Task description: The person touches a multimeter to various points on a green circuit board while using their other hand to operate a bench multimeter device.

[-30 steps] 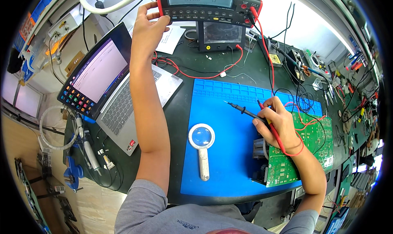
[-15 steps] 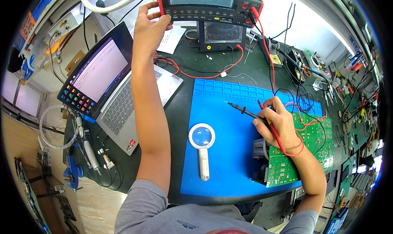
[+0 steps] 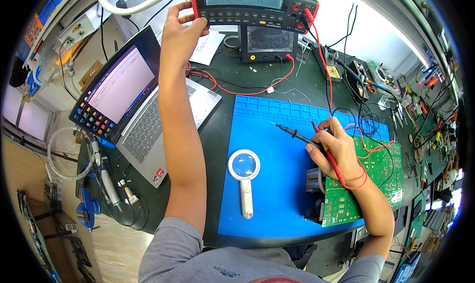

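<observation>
My left hand reaches far forward to a bench multimeter with a red-edged case. Its thumb presses at the lower left of the button row, and its fingers curl at the case's left end. Two test probes are pinched in my right hand: a black probe, its metal tip pointing left over the blue mat, and a red probe crossing it. Neither probe tip touches the green circuit board, which lies under and right of that hand. Red and black leads run up to the meter's sockets.
A white-rimmed magnifying glass lies on the blue mat. Left stands an open laptop. Behind the mat is a dark boxy instrument with red and black leads. Tools and cables crowd the right; a blue vise sits lower left.
</observation>
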Demonstrator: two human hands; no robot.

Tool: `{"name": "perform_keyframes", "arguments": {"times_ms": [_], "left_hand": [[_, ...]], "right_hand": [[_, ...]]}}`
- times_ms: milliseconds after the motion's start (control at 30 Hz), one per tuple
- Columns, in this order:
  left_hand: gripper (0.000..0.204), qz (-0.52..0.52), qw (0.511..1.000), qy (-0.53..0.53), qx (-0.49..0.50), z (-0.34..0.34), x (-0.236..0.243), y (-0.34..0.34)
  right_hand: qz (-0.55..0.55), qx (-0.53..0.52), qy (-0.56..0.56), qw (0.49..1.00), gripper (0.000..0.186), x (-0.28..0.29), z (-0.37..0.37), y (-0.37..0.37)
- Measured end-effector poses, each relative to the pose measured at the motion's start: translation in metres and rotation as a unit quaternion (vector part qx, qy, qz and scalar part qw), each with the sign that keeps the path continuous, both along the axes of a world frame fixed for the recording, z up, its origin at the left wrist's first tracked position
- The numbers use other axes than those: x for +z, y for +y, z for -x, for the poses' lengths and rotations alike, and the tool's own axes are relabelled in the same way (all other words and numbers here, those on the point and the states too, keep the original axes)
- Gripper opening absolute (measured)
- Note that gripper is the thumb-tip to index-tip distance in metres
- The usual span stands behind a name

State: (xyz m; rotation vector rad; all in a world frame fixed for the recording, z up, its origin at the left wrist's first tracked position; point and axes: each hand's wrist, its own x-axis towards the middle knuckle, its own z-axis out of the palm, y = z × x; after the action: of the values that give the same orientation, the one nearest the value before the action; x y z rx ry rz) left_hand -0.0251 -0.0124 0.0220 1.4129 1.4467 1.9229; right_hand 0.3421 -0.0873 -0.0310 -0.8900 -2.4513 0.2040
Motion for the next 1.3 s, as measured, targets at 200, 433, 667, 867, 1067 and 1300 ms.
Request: {"name": "perform_keyframes", "arguments": {"times_ms": [200,433,667,867,1067,1300], "left_hand": [[0.056,0.003,1.000,0.000,-0.001,-0.001,0.001,-0.001],[0.057,0.002,1.000,-0.006,-0.008,0.000,0.000,0.000],[0.064,0.019,1.000,0.020,0.003,-0.001,0.003,-0.004],[0.079,0.031,0.993,0.095,0.054,-0.011,0.003,-0.006],[0.084,0.037,0.988,0.114,0.098,-0.019,0.005,-0.006],[0.084,0.028,0.986,0.118,0.112,-0.017,0.001,0.000]], "right_hand": [[0.000,0.000,-0.001,1.000,0.019,0.000,0.000,0.000],[0.005,-0.003,-0.001,1.000,0.019,0.000,0.000,0.000],[0.002,-0.001,0.001,1.000,0.019,0.000,0.000,0.000],[0.002,-0.001,0.001,1.000,0.018,0.000,0.000,0.000],[0.006,-0.002,0.004,1.000,0.018,0.000,0.000,0.000],[-0.001,0.002,0.002,1.000,0.018,0.000,0.000,0.000]]}}
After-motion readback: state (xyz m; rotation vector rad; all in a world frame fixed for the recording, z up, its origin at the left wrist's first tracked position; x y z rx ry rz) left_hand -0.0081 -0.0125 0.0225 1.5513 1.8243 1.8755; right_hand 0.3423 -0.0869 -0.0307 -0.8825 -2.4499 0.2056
